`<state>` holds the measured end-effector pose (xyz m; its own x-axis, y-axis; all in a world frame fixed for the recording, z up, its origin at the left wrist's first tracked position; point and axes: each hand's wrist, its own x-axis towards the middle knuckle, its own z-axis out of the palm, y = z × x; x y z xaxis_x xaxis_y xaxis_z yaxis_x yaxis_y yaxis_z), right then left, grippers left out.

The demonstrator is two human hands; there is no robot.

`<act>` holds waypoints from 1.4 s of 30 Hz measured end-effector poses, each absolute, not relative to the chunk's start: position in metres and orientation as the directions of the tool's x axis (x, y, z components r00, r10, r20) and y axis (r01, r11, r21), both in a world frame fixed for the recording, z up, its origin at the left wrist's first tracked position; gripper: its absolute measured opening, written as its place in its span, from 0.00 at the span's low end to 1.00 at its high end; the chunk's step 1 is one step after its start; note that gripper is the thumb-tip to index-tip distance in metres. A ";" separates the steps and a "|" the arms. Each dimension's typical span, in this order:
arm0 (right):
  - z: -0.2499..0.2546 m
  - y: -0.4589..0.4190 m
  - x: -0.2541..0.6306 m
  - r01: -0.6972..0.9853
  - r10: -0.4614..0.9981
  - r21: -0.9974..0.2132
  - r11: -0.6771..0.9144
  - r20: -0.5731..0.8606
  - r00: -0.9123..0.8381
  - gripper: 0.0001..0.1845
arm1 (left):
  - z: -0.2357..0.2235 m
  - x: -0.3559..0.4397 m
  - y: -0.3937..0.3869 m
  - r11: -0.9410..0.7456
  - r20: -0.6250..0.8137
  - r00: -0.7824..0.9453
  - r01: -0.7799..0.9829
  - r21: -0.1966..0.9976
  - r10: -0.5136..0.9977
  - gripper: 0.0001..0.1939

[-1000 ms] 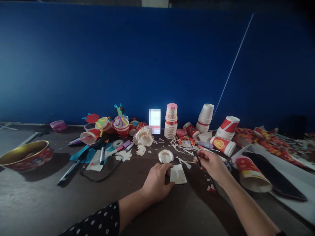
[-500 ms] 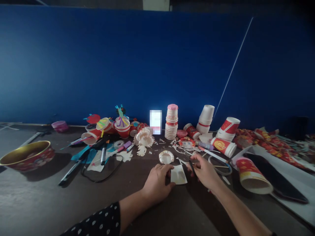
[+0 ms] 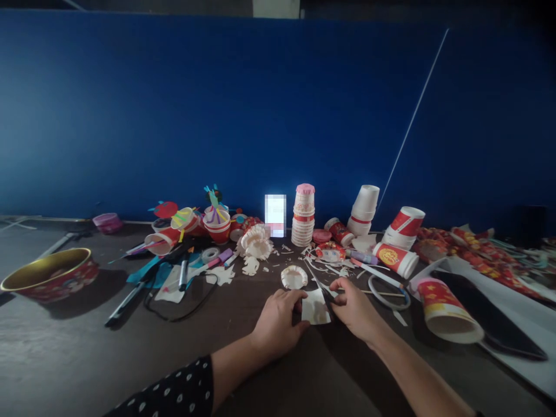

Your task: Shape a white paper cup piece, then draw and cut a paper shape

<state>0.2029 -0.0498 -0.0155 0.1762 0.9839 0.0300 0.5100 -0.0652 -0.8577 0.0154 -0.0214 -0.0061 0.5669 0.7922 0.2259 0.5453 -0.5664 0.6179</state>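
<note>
My left hand (image 3: 278,324) pinches the left edge of a small white paper piece (image 3: 315,308) and holds it down on the dark table (image 3: 87,359). My right hand (image 3: 354,307) is closed round the handles of a pair of scissors (image 3: 320,285). Their blades point up and to the left and lie over the paper's right side. Just beyond the paper lies a small white fluted paper cup bottom (image 3: 294,277).
A gold-lined red bowl (image 3: 47,278) stands at the left. Pens, tape and a black cable (image 3: 182,301) lie left of centre. Stacked and tipped red-and-white paper cups (image 3: 303,223) crowd the back. A tipped cup (image 3: 445,310) and a dark flat sheet (image 3: 486,315) lie right.
My right hand with the scissors has moved left, from clear of the paper to its right edge, blades now over it. My left hand has stayed on the paper.
</note>
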 end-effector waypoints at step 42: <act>-0.006 -0.053 0.190 0.210 0.949 -0.968 0.135 0.187 0.252 0.16 | -0.014 0.016 -0.007 -0.229 0.177 0.446 0.064 0.971 0.877 0.10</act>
